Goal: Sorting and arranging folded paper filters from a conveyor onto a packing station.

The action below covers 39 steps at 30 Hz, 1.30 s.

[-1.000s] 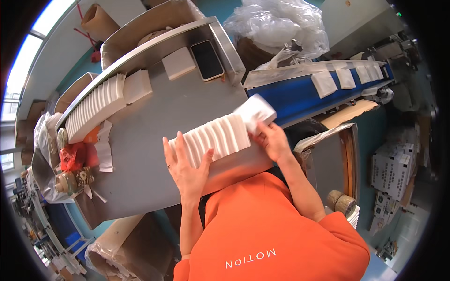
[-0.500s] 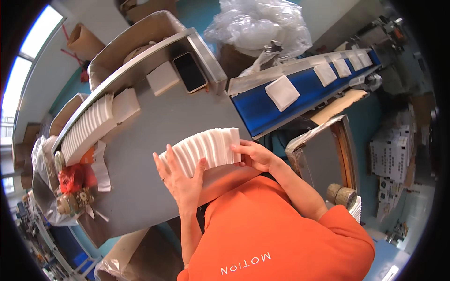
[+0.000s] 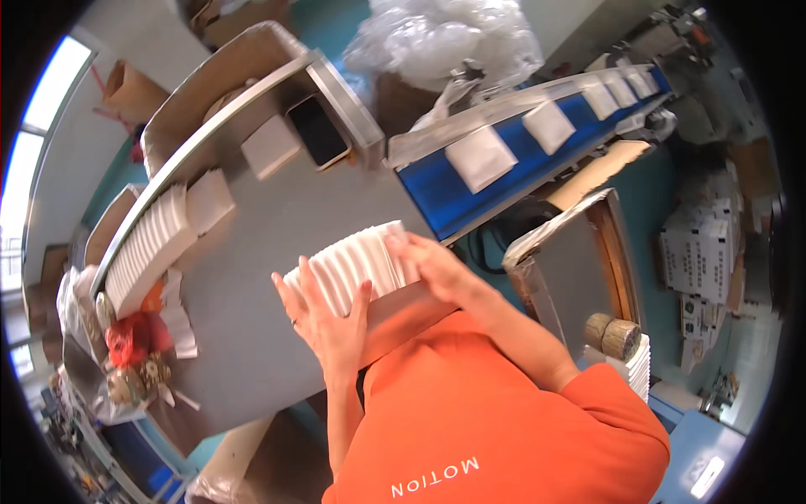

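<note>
A fanned row of white folded paper napkins point(image 3: 353, 267) stands on the grey metal table point(image 3: 277, 344) close to my body. My left hand point(image 3: 330, 326) grips the row's left part, fingers on the far side and thumb on the near side. At the right end my right hand point(image 3: 438, 270) presses against the row, fingers on its upper edge. The right thumb is hidden. A longer row of napkins point(image 3: 151, 244) lines the table's left edge, with another white stack point(image 3: 210, 202) at its far end.
Single napkins point(image 3: 480, 160) lie spaced along a blue conveyor belt point(image 3: 428, 197) at the far right. A phone point(image 3: 317, 133) and a white square stack point(image 3: 270, 147) lie at the table's far end. A red plastic bag point(image 3: 130, 338) sits at left; a cardboard box point(image 3: 227, 84) stands behind.
My right hand has moved left and slightly up over the row's right end, which now looks more compact. The belt's napkins have come nearer. The view has shifted a little.
</note>
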### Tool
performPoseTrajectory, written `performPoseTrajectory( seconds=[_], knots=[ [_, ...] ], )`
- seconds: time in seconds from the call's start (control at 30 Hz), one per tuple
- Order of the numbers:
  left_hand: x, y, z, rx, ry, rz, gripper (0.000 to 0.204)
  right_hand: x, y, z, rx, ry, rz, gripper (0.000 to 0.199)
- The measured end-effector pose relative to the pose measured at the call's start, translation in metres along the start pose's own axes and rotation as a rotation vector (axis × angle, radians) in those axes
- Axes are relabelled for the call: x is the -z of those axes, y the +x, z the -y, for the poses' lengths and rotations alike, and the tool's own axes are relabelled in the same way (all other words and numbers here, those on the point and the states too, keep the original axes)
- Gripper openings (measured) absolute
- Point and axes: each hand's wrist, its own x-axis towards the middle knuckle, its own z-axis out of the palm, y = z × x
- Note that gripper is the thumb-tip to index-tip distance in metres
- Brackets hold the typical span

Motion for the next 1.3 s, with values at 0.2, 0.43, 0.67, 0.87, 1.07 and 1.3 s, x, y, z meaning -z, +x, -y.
performPoseTrajectory(
  seconds=[0.2, 0.43, 0.67, 0.87, 1.07, 1.3],
  knots=[
    [-0.003, 0.004, 0.011, -0.023, -0.131, -0.034, 0.092, 0.023, -0.01, 0.004, 0.098, 0.066, -0.25, 0.033],
    [-0.012, -0.003, -0.003, -0.083, -0.092, -0.013, 0.099, -0.02, -0.007, -0.007, 0.321, -0.71, -0.132, 0.047],
    [-0.004, 0.001, 0.003, -0.05, -0.072, -0.017, 0.1, 0.019, -0.012, -0.002, -0.089, -0.122, -0.033, 0.035],
    [-0.008, 0.002, -0.001, -0.048, -0.307, 0.035, 0.08, 0.02, -0.006, 0.006, 0.22, -0.152, -0.235, 0.038],
    [-0.012, -0.005, -0.006, -0.099, -0.185, 0.021, 0.096, -0.018, -0.007, -0.008, 0.188, -0.332, -0.039, 0.042],
    [-0.013, -0.001, 0.0, -0.081, -0.169, 0.035, 0.097, -0.001, -0.015, 0.001, 0.183, -0.51, -0.054, 0.05]
  ],
)
